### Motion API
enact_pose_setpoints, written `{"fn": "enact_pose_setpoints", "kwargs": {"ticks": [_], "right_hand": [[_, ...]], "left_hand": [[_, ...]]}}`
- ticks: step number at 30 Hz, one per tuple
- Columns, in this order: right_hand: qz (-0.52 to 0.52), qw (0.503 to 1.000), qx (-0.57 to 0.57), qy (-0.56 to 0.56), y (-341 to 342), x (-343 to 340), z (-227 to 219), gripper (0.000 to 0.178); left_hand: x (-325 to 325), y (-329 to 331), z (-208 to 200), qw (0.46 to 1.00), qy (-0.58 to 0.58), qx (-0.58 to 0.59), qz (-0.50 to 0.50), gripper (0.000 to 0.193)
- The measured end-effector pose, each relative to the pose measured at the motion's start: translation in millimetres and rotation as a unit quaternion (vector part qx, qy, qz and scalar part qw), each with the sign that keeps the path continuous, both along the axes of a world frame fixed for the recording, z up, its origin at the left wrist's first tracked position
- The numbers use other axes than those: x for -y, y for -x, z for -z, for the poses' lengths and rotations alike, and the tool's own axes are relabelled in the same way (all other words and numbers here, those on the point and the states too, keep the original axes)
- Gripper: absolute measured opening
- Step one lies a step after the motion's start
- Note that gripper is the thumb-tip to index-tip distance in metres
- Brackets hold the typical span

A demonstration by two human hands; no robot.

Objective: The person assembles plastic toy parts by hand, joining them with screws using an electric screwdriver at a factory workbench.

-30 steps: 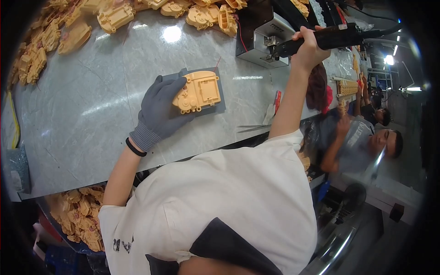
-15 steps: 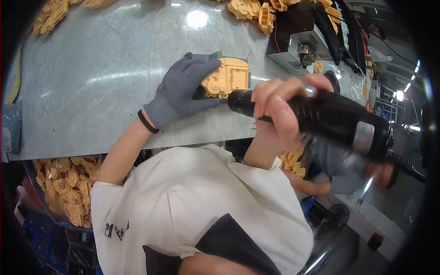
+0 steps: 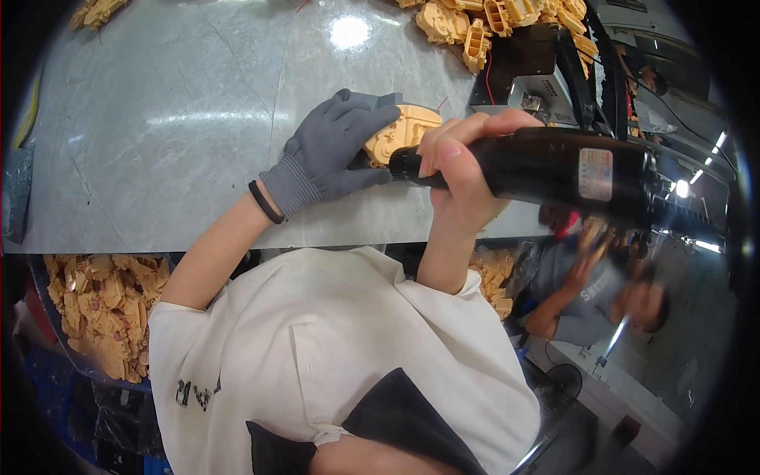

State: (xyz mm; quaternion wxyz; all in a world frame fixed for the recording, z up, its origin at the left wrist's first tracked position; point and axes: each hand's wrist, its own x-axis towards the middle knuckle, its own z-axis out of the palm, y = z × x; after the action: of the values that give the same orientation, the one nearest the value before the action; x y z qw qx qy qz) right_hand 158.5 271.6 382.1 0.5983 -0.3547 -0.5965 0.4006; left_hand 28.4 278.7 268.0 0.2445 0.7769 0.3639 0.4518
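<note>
My left hand (image 3: 328,150), in a grey glove, grips a yellow-orange plastic housing (image 3: 413,122) with fingers over its top edge and the thumb stretched along the near side. Behind the housing shows part of a grey block (image 3: 374,100) on the table, apparently under it. My bare right hand (image 3: 463,158) is wrapped round a black electric screwdriver (image 3: 542,165), held nearly level with its cord trailing right. The tool's ribbed nose overlaps the housing's lower corner in view; its tip is hidden, so contact cannot be told.
Similar yellow-orange housings are heaped at the table's far right (image 3: 507,16), beside a black box with a metal front (image 3: 546,91). A bin of more such parts (image 3: 111,324) stands below the near-left table edge. Another person (image 3: 586,285) works at the right.
The view has shifted slightly. My right hand has brought the screwdriver left and over the housing, covering more of it, and the tool lies more level. My left hand keeps its grip.
</note>
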Motion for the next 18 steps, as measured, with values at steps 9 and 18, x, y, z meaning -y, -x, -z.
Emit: {"fn": "enact_pose_setpoints", "kwargs": {"ticks": [9,18], "right_hand": [[-0.016,0.994,0.077,-0.072,3,-5,7,0.038],[0.028,0.999,-0.027,0.008,-38,-2,2,0.044]], "left_hand": [[-10,-5,6,0.999,0.004,-0.02,0.025,0.063],[-3,-3,-20,0.999,-0.012,0.035,0.027,0.056]]}}
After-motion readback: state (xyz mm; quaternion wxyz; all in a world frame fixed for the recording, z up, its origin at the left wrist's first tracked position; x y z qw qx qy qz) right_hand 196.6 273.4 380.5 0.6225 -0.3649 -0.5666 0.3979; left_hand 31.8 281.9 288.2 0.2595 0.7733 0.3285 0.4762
